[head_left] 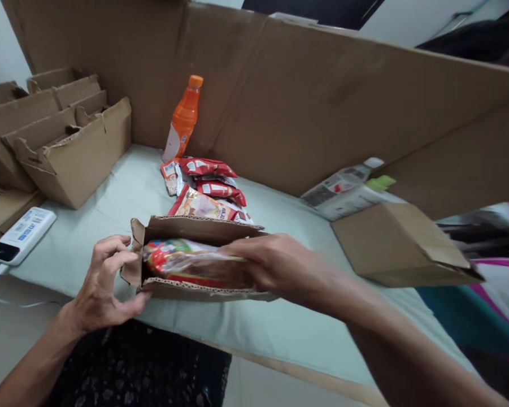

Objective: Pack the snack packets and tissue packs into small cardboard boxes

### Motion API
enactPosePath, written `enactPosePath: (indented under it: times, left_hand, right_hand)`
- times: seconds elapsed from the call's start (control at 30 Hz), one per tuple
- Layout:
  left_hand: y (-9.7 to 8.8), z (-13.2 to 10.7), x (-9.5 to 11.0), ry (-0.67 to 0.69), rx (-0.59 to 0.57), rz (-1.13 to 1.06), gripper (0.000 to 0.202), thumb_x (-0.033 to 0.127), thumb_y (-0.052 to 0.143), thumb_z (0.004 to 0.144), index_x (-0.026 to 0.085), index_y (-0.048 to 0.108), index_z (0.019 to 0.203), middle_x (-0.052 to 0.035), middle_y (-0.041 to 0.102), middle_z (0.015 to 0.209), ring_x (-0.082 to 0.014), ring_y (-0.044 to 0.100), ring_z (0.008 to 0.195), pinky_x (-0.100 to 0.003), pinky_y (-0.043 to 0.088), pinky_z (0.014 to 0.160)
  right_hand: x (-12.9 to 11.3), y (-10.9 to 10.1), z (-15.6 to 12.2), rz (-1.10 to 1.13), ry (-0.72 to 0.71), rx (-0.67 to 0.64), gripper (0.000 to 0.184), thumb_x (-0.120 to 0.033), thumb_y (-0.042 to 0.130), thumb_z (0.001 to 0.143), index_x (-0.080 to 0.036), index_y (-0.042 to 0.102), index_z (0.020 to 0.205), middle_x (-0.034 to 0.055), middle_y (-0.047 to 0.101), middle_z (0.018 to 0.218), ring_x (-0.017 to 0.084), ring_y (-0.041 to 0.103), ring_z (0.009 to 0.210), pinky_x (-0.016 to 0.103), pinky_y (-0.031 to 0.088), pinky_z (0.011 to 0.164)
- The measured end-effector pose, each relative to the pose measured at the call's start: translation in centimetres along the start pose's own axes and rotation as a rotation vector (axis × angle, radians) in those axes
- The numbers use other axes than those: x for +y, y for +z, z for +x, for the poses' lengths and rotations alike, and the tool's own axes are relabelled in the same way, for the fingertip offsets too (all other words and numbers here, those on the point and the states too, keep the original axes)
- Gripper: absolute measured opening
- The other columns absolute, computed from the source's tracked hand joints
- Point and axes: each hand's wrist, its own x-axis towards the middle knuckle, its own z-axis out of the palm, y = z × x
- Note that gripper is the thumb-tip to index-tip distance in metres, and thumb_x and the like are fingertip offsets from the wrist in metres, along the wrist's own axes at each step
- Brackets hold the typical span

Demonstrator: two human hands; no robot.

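Observation:
A small open cardboard box (203, 230) lies on the pale green table cover (122, 198) right in front of me. A clear snack packet with red and green print (182, 261) sits inside it. My left hand (104, 285) grips the box's left end, fingers curled round the side flap. My right hand (275, 263) reaches in from the right, with its fingers pressed onto the packet inside the box. Just behind the box lies a pile of red snack packets (207, 189).
An orange drink bottle (182, 118) stands against the tall cardboard wall (322, 96). Several folded empty boxes (68, 141) are stacked at the left, with a white power bank (20, 234) and cable nearby. A closed brown box (400, 243) and a white bottle (347, 186) lie at the right.

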Motion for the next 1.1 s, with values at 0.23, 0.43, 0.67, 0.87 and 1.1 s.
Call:
enactPosePath:
  times: [0.23, 0.43, 0.67, 0.87, 1.1]
  left_hand:
    - [0.2, 0.1, -0.4, -0.043, -0.078, -0.136, 0.054, 0.015, 0.070, 0.084, 0.020, 0.045, 0.131, -0.0196, 0.050, 0.140, -0.0295, 0.054, 0.133, -0.045, 0.056, 0.104]
    - [0.1, 0.5, -0.8, -0.060, -0.099, -0.224, 0.049, 0.010, 0.068, 0.084, 0.021, 0.048, 0.126, -0.0191, 0.055, 0.143, -0.0290, 0.057, 0.135, -0.044, 0.055, 0.105]
    - [0.6, -0.2, -0.9, -0.101, -0.091, -0.293, 0.057, 0.005, 0.069, 0.081, 0.021, 0.047, 0.131, -0.0186, 0.052, 0.149, -0.0266, 0.052, 0.141, -0.042, 0.049, 0.112]
    - [0.3, -0.5, -0.6, -0.118, -0.101, -0.347, 0.078, 0.005, 0.069, 0.081, 0.023, 0.040, 0.150, -0.0162, 0.050, 0.154, -0.0282, 0.048, 0.145, -0.045, 0.044, 0.119]
    - [0.8, 0.8, 0.0, -0.081, -0.194, -0.278, 0.078, 0.025, 0.067, 0.091, 0.019, 0.032, 0.160, -0.0169, 0.057, 0.149, -0.0318, 0.049, 0.144, -0.051, 0.044, 0.121]
  right_hand:
    - [0.2, 0.9, 3.3, -0.025, 0.059, -0.343, 0.027, 0.003, 0.054, 0.074, -0.021, 0.068, 0.072, 0.0019, 0.077, 0.078, 0.016, 0.066, 0.067, 0.026, 0.038, 0.058]
    - [0.5, 0.7, 2.5, -0.041, 0.053, -0.344, 0.024, -0.006, 0.059, 0.082, -0.023, 0.074, 0.088, 0.0027, 0.079, 0.087, 0.019, 0.072, 0.075, 0.027, 0.047, 0.061]
    - [1.2, -0.4, 2.8, 0.059, -0.058, 0.043, 0.046, -0.016, 0.049, 0.097, -0.020, 0.060, 0.142, 0.0101, 0.062, 0.147, 0.026, 0.061, 0.133, 0.045, 0.049, 0.113]
    - [0.3, 0.4, 2.4, 0.038, -0.138, 0.046, 0.057, -0.027, 0.065, 0.093, -0.016, 0.054, 0.148, 0.0185, 0.042, 0.163, 0.035, 0.048, 0.145, 0.054, 0.048, 0.115]
    - [-1.7, 1.7, 1.0, -0.140, -0.143, -0.001, 0.055, -0.027, 0.068, 0.092, -0.016, 0.057, 0.145, 0.0231, 0.043, 0.161, 0.042, 0.055, 0.137, 0.064, 0.052, 0.105]
